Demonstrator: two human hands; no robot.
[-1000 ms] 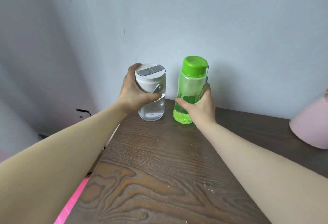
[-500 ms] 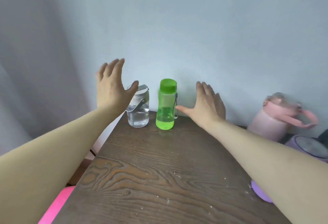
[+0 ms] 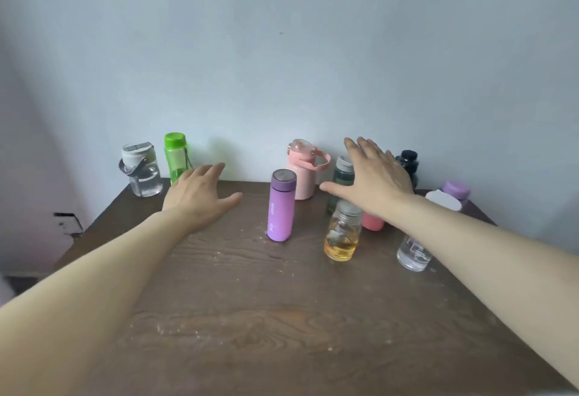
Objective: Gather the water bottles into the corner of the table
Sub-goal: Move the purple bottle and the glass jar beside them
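A clear bottle with a white lid point(image 3: 141, 170) and a green bottle point(image 3: 176, 156) stand side by side in the far left corner of the dark wooden table point(image 3: 250, 317). My left hand point(image 3: 197, 198) hovers open just right of the green bottle, holding nothing. A purple flask point(image 3: 281, 209) stands mid-table, with a pink jug point(image 3: 304, 170) behind it. My right hand point(image 3: 372, 179) is spread open above a dark green bottle point(image 3: 340, 176), a coral bottle point(image 3: 373, 223) and a clear jar of amber liquid point(image 3: 342, 234).
Further right stand a clear bottle point(image 3: 412, 254) partly behind my forearm, a black bottle point(image 3: 409, 162), a white-lidded one point(image 3: 443, 199) and a lilac-lidded one point(image 3: 456, 190). A pale wall backs the table. The table's left edge drops off beside the corner bottles.
Both hands let go of the clear and green bottles, left standing in the corner, and moved right. The view pulled back and shifted right, showing several more bottles.
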